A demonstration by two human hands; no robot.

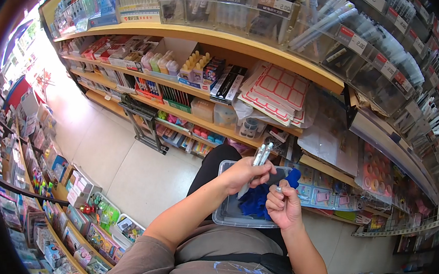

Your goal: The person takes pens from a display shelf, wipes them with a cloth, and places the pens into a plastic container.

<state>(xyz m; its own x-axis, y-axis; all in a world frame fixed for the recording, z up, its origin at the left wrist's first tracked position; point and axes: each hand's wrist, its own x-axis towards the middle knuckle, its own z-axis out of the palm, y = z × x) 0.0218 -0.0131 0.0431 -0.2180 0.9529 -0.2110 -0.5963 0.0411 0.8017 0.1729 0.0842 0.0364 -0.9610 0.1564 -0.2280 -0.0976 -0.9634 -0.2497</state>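
Observation:
My left hand (249, 175) is closed around a small bundle of pens (263, 154) with pale, silvery barrels, their ends pointing up and away from me. Beside it, my right hand (285, 206) is curled shut, and a small whitish tip shows at the fingers; the rest of what it grips is hidden. Under both hands a clear plastic box (226, 220) rests at my lap. Crumpled blue material (254, 204) lies in the box, and a blue piece (293, 176) shows just behind my right fingers. Whether that piece is held cannot be made out.
A wooden shelf (206, 32) with clear pen bins (319, 34) curves across the front and right. Below are boxed stationery and red-framed label sheets (276, 89). A dark metal stand (143, 123) is on the tiled floor (129, 167). Racks of books and small goods (78, 235) line the left.

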